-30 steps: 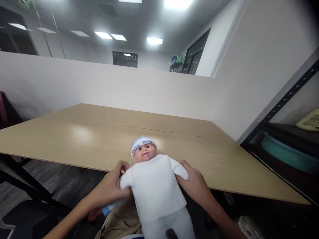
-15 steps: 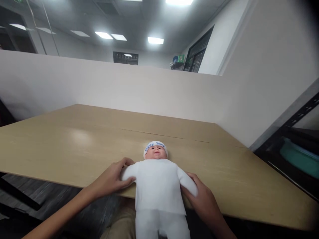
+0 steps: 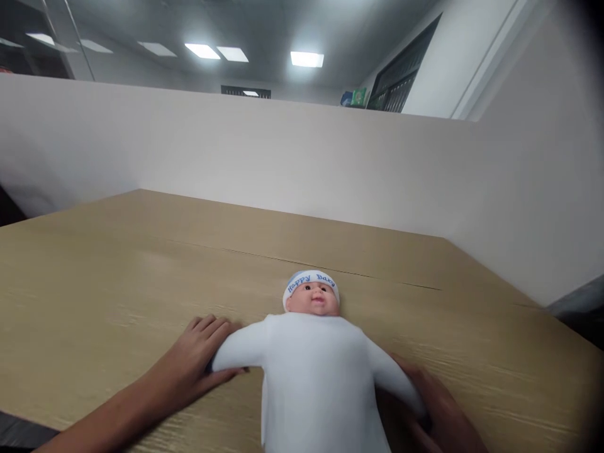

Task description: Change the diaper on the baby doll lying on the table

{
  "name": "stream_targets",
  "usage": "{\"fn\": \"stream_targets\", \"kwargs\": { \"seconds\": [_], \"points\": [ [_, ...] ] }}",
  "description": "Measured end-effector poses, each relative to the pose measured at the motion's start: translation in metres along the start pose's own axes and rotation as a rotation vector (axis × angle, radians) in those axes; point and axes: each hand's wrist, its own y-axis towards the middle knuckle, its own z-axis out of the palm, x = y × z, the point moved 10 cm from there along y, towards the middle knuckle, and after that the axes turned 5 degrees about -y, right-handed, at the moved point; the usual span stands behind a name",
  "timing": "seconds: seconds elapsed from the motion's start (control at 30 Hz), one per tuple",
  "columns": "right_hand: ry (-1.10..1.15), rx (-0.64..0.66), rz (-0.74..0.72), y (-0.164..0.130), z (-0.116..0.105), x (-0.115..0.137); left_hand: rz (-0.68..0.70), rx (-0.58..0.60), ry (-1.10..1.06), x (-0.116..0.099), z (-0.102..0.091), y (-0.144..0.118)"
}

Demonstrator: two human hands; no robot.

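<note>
A baby doll (image 3: 311, 377) in a white suit and a white-and-blue cap lies face up on the wooden table (image 3: 117, 270), head away from me. My left hand (image 3: 195, 355) holds the doll's outstretched arm at its end, fingers spread on the table beside it. My right hand (image 3: 436, 412) grips the doll's other arm from underneath, partly hidden by the white sleeve. The doll's legs run out of the bottom of the picture.
A white partition wall (image 3: 264, 163) stands along the table's far edge and meets a white wall on the right. A dark shelf corner (image 3: 578, 311) shows at the right edge. Ceiling lights glow above.
The doll has slid further onto the table, now lying flat with both arms spread. My view has moved forward and down, so the table fills more of it and the shelf has left the picture.
</note>
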Motion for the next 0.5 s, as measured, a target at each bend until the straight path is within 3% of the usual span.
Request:
{"fn": "stream_targets", "kwargs": {
  "seconds": [0.2, 0.5],
  "points": [
    [-0.012, -0.050, -0.043, 0.077, 0.000, 0.001, -0.035, -0.020, -0.076, 0.046, 0.000, 0.070],
    [-0.132, -0.206, -0.079, 0.168, 0.016, -0.030, -0.065, -0.138, -0.026, 0.103, -0.001, 0.151]
  ]
}}
